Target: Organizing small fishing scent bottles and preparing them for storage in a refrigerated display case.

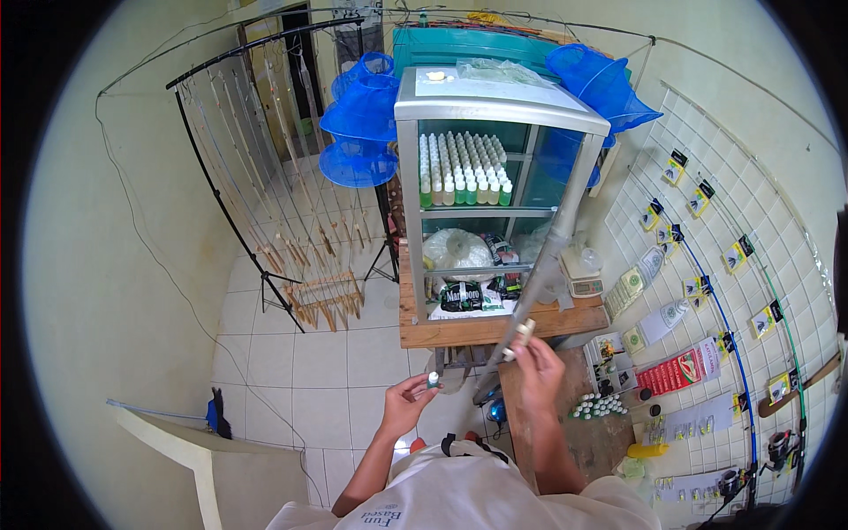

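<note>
A small dropper bottle (433,380) with a white cap and greenish contents is pinched in the fingers of my left hand (405,405), held over the floor. My right hand (539,369) is closed on a pale small bottle (523,336), beside the open door (530,309) of a glass cabinet. Whether this hand also touches the door's frame, I cannot tell. On the cabinet's upper shelf, ahead of both hands, stand rows of white-capped bottles (464,168), some green and some pale in front.
The cabinet (508,110) stands on a wooden table (450,334). More white-capped bottles (599,405) are grouped on a low brown table (574,450) at my right. Fishing rods and small packets hang on a white grid (707,309). A black rack (190,132) stands at left.
</note>
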Available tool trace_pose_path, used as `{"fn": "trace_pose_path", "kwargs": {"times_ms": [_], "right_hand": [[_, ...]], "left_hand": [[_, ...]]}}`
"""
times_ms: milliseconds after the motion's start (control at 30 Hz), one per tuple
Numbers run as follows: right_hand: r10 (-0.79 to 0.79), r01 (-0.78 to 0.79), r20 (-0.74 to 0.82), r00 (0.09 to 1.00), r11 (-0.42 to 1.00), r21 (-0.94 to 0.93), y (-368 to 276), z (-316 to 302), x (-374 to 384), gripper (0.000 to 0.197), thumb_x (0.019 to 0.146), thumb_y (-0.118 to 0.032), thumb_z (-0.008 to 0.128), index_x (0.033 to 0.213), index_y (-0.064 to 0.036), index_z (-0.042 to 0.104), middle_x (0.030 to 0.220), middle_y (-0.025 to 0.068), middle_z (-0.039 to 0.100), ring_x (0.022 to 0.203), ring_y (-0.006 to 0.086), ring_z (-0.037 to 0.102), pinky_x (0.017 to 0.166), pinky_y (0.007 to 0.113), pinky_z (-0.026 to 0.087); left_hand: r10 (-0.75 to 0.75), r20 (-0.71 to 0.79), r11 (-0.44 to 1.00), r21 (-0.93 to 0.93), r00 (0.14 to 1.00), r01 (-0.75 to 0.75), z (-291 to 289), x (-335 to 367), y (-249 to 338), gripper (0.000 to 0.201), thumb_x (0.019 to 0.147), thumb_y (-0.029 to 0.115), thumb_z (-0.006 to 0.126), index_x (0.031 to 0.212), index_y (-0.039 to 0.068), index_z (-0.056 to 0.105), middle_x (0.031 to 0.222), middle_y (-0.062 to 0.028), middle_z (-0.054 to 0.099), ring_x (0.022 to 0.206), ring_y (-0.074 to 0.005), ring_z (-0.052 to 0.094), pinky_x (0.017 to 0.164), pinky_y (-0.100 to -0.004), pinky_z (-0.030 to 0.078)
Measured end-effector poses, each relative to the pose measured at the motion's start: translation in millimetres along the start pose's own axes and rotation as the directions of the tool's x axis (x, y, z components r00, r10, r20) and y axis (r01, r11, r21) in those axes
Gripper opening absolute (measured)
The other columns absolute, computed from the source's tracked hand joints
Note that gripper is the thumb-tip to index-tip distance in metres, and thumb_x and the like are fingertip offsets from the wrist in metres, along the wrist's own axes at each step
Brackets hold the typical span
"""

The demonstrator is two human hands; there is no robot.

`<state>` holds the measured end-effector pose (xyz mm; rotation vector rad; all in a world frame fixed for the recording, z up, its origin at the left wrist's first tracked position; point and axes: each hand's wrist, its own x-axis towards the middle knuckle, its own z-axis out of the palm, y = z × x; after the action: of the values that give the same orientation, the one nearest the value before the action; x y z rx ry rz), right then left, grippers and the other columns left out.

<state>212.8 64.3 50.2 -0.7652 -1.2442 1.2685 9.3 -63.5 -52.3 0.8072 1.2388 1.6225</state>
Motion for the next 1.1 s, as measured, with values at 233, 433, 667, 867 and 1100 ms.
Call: {"fn": "trace_pose_path", "kwargs": {"times_ms": [233,433,667,867,1100], "right_hand": [[-0.147,0.051,-0.384,0.912,0.967,-0.248,-8,-98,-9,0.033,0.099,-0.009,0.063,0.127,0.0080,0.064,0.111,0.0092,0.071,0.098,0.0124,0.063,0.089,0.028,0.050],[-0.223,0.052,-0.523,0.823,0.946,-0.321,-20,-119,3,0.038,0.102,-0.022,0.062,0.129,0.0053,0.064,0.107,0.0040,0.071,0.090,0.0090,0.059,0.081,0.027,0.048],[-0.243,0.082,-0.534,0.810,0.948,-0.306,-10,-117,4,0.035,0.102,-0.017,0.062,0.127,0.0071,0.064,0.112,0.0079,0.071,0.096,0.0121,0.062,0.087,0.027,0.049],[-0.355,0.177,-0.637,0.684,0.928,-0.327,-22,-93,-5,0.022,0.101,-0.009,0.060,0.116,0.0052,0.065,0.102,0.0065,0.068,0.089,0.0128,0.063,0.084,0.026,0.048],[-0.381,0.303,-0.222,0.898,0.899,-0.317,-52,-64,-38,0.014,0.091,0.001,0.067,0.105,0.0039,0.070,0.095,0.0078,0.067,0.083,0.0112,0.062,0.075,0.026,0.050]], "left_hand": [[-0.041,0.080,0.997,0.062,0.996,0.037,19,5,9,0.033,0.091,-0.008,0.068,0.123,-0.008,0.062,0.111,-0.0154,0.071,0.105,-0.0225,0.069,0.095,-0.0328,0.056],[-0.021,0.085,0.998,0.061,0.996,0.016,23,8,11,0.033,0.091,-0.007,0.068,0.124,-0.008,0.062,0.111,-0.0148,0.071,0.105,-0.0230,0.070,0.095,-0.0337,0.056],[0.039,0.078,0.997,0.065,0.996,-0.045,18,3,12,0.037,0.091,-0.006,0.068,0.128,-0.008,0.060,0.112,-0.0166,0.071,0.105,-0.0214,0.069,0.096,-0.0323,0.055],[-0.032,0.036,0.998,0.053,0.999,0.030,10,0,11,0.037,0.089,-0.006,0.071,0.126,-0.008,0.062,0.117,-0.0164,0.069,0.109,-0.0203,0.066,0.099,-0.0336,0.055],[0.049,0.058,0.999,0.020,0.997,-0.050,5,3,23,0.032,0.085,-0.010,0.073,0.116,-0.008,0.066,0.113,-0.0139,0.069,0.105,-0.0187,0.066,0.097,-0.0328,0.055]]}}
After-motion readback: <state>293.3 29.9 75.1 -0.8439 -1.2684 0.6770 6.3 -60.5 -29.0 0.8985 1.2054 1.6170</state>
